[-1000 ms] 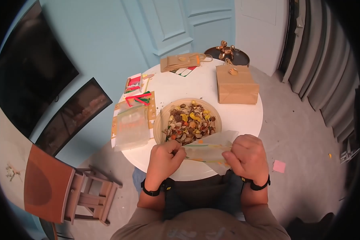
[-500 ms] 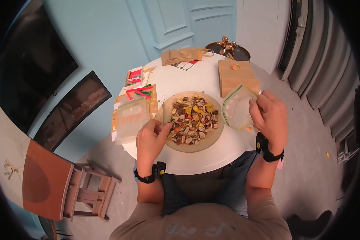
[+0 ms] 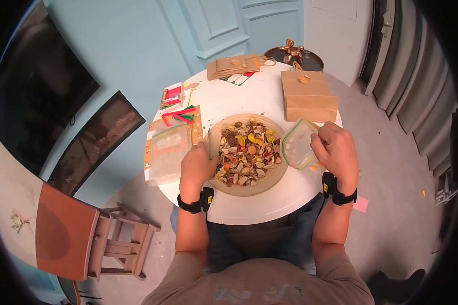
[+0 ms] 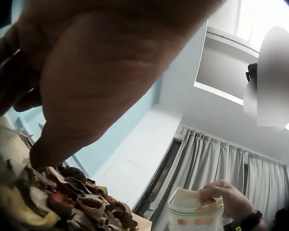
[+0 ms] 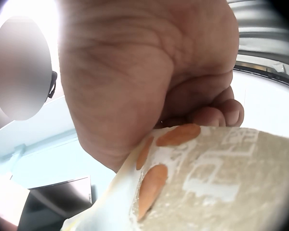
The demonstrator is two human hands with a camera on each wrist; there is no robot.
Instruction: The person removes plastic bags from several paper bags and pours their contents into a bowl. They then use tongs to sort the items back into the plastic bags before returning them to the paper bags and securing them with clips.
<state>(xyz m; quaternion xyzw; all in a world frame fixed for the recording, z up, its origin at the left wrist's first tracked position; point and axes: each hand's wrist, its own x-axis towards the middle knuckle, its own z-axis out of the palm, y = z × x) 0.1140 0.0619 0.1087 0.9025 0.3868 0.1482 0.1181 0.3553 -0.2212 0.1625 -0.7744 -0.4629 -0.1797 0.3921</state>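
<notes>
A round tan bowl [image 3: 270, 179] holds a mix of dried flowers, petals and yellow pieces [image 3: 240, 152]. At its left edge is the left hand [image 3: 197, 165], thumb down by the mix in the left wrist view, fingers spread with nothing seen in them. To the right of the bowl, the right hand [image 3: 337, 152] pinches the edge of a clear zip bag [image 3: 297, 145] with a green seal line. Orange shapes [image 5: 153, 185] and white lettering show on the bag in the right wrist view.
Another clear bag [image 3: 169, 157] lies left of the bowl over patterned paper, near red and green strips [image 3: 179, 117]. A brown paper bag [image 3: 310, 101] stands at back right; folded brown bags [image 3: 232, 66] lie at the back. A wooden chair [image 3: 124, 249] is left of the table.
The left hand let go of the bag and moved left, then to the bowl's edge. The right hand carried the bag to the right of the bowl, then shifted slightly down.
</notes>
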